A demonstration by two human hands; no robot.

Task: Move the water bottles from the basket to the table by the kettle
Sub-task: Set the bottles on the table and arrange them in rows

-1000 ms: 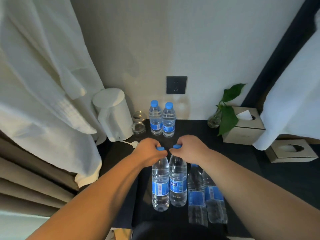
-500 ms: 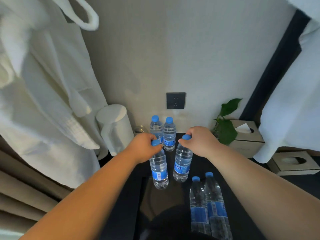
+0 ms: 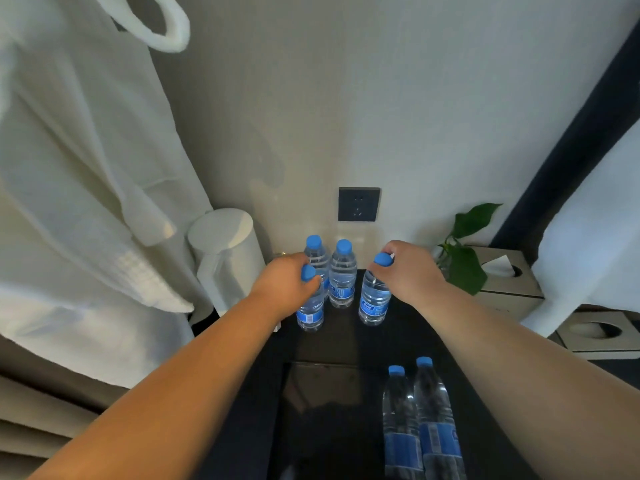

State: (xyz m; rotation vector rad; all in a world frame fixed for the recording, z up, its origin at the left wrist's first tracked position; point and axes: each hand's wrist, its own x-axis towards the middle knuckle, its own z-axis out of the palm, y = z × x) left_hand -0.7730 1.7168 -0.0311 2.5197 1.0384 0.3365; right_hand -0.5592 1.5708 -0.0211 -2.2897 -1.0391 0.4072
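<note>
My left hand (image 3: 289, 285) grips the neck of a clear water bottle with a blue cap (image 3: 310, 311), low over the dark table (image 3: 343, 341) beside the white kettle (image 3: 230, 258). My right hand (image 3: 410, 271) pinches the cap of a second bottle (image 3: 374, 303), slightly tilted, to the right. Two more bottles (image 3: 343, 275) stand at the wall behind them. Another two bottles (image 3: 419, 420) stand in the dark basket (image 3: 311, 403) in front of me. Whether the held bottles touch the table I cannot tell.
A white bathrobe (image 3: 79, 188) hangs at the left, right next to the kettle. A wall socket (image 3: 358, 204) sits above the bottles. A green plant (image 3: 464, 258) and two tissue boxes (image 3: 512, 282) stand at the right of the table.
Both hands have carried their bottles out of the basket, forward toward the wall and apart. The bottles are now beside the kettle, near the two standing ones.
</note>
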